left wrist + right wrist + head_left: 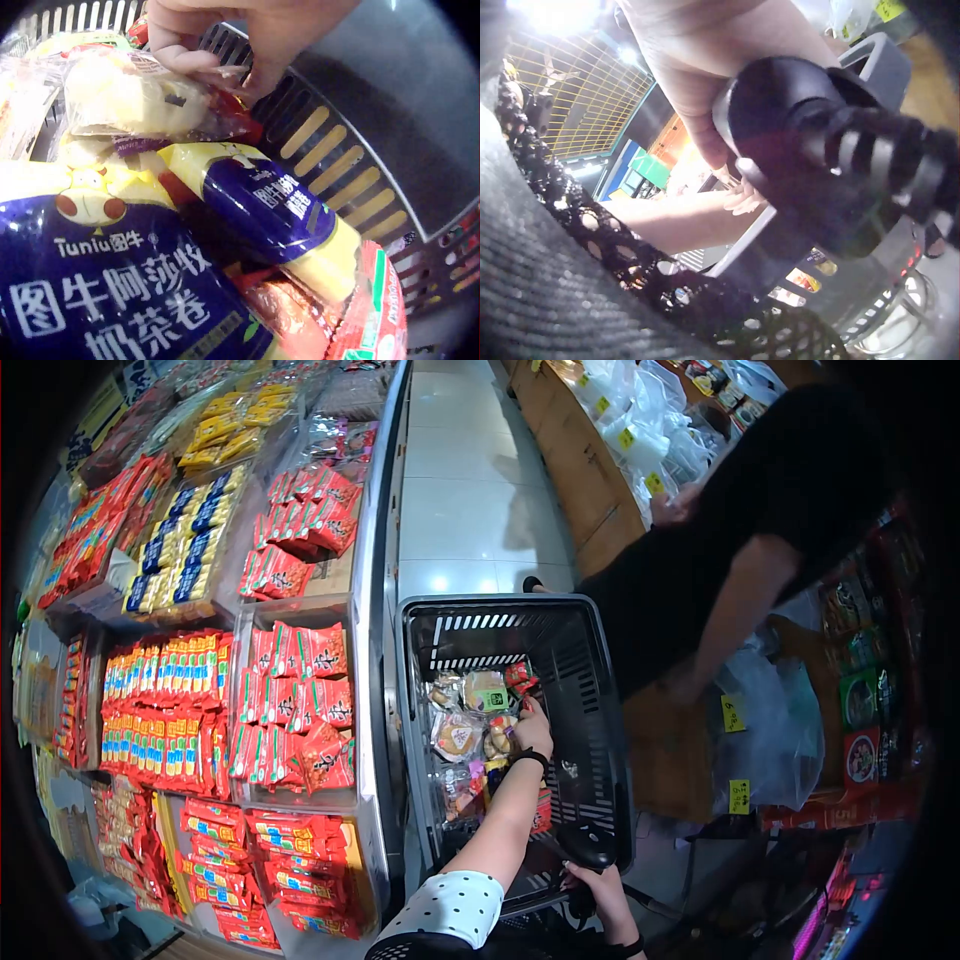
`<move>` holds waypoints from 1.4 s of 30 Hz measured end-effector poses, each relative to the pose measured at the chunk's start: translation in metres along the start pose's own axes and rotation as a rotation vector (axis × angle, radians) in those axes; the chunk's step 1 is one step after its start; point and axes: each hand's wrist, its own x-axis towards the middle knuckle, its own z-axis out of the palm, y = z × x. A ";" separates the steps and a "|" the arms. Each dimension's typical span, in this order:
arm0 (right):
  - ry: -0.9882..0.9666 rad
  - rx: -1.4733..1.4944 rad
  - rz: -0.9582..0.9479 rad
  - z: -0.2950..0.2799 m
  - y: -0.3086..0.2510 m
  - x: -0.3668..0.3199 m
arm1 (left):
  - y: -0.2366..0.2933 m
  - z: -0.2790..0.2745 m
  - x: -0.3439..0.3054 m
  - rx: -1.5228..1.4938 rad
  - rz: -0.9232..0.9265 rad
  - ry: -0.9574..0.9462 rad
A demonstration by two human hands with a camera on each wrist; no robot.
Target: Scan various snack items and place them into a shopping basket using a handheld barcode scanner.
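My left hand (533, 730) reaches down into a dark grey shopping basket (500, 600). In the left wrist view its thumb and fingers pinch the edge of a clear snack packet (135, 97) with pale pieces inside. Just below lie a large blue and yellow milk-tea roll packet (112, 262), a smaller matching packet (262, 199) and a red and green packet (379, 307). My right hand (602, 890) grips the black handle (585, 846) at the basket's near end; in the right wrist view this handle (780, 127) covers part of the fingers.
On the left a long display holds bins of red packets (295, 670) and blue and cream packets (185, 550). A person in black (680, 580) stands close on the right, beside wooden shelves with plastic bags (765, 720). Tiled floor (470, 490) runs ahead between them.
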 end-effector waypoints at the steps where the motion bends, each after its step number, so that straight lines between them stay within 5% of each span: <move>1: 0.009 0.008 0.003 0.000 0.000 0.000 | -0.001 -0.002 0.002 -0.057 -0.023 -0.032; 12: -0.054 0.008 0.065 -0.004 -0.008 0.005 | -0.037 -0.097 -0.018 -0.673 -0.223 -0.176; 16: -0.128 0.062 0.072 -0.003 -0.021 0.004 | -0.069 -0.115 -0.030 -1.306 -0.258 -0.190; 18: -0.177 0.039 0.056 -0.003 -0.029 -0.002 | -0.077 -0.177 -0.061 -1.942 -0.179 -0.314; 20: -0.246 0.052 0.038 -0.008 -0.032 -0.006 | -0.091 -0.226 -0.088 -2.234 -0.151 -0.536; 23: -0.337 0.061 0.010 -0.016 -0.037 -0.014 | -0.109 -0.270 -0.124 -2.494 -0.005 -0.628; 24: -0.367 0.069 -0.028 -0.019 -0.040 -0.018 | -0.120 -0.277 -0.130 -2.456 -0.093 -0.685; 27: -0.416 0.126 -0.068 -0.038 -0.032 -0.026 | -0.130 -0.303 -0.161 -2.476 0.254 -0.708; 28: -0.422 0.172 -0.069 -0.044 -0.029 -0.027 | -0.134 -0.309 -0.167 -2.210 0.347 -0.693; 31: -0.501 0.274 -0.127 -0.052 -0.033 -0.033 | -0.130 -0.320 -0.191 -2.039 0.193 -0.562; 33: -0.534 0.255 -0.147 -0.053 -0.035 -0.031 | -0.139 -0.299 -0.198 -1.592 0.198 -0.242; 36: -0.543 0.188 -0.168 -0.035 -0.042 -0.033 | -0.140 -0.287 -0.216 -1.794 0.046 -0.183; 37: -0.519 0.149 -0.198 -0.025 -0.052 -0.042 | -0.140 -0.289 -0.219 -2.005 0.133 -0.301; 38: -0.542 0.136 -0.196 -0.022 -0.051 -0.044 | -0.132 -0.287 -0.223 -2.009 0.109 -0.202; 42: -0.815 0.210 -0.163 -0.006 -0.052 -0.058 | -0.131 -0.274 -0.240 -2.008 0.099 -0.163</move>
